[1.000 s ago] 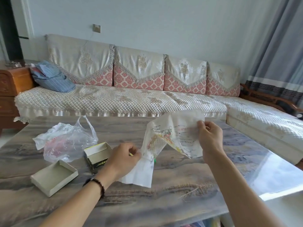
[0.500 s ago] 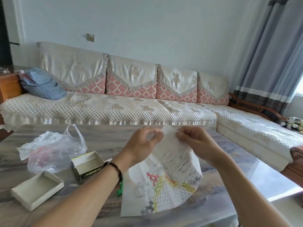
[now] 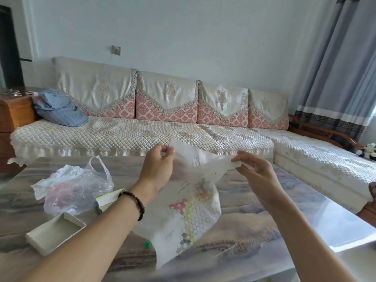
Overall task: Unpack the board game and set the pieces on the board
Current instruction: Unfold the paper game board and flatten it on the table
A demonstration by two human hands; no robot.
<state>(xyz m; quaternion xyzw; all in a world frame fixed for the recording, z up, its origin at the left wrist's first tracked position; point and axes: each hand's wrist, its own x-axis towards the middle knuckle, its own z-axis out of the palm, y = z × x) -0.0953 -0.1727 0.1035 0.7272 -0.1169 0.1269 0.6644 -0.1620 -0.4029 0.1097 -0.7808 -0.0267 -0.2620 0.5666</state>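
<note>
Paper board (image 3: pixel 189 210) held up over the tabletop (image 3: pixel 254 226), sofa (image 3: pixel 142 133) behind.

Left of it sit the plastic bag (image 3: pixel 75 188), a box tray (image 3: pixel 106 201) just beside that, and the box lid (image 3: pixel 54 234) nearest (a small piece (image 3: pixel 148 244) lies under the paper's edge).

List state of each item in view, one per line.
paper board: partly unfolded, held up over table
left hand: pinches board's top edge
right hand: pinches board's top edge
plastic bag: crumpled, lying on table
box tray: open, upward
second box half: open, partly hidden
</note>
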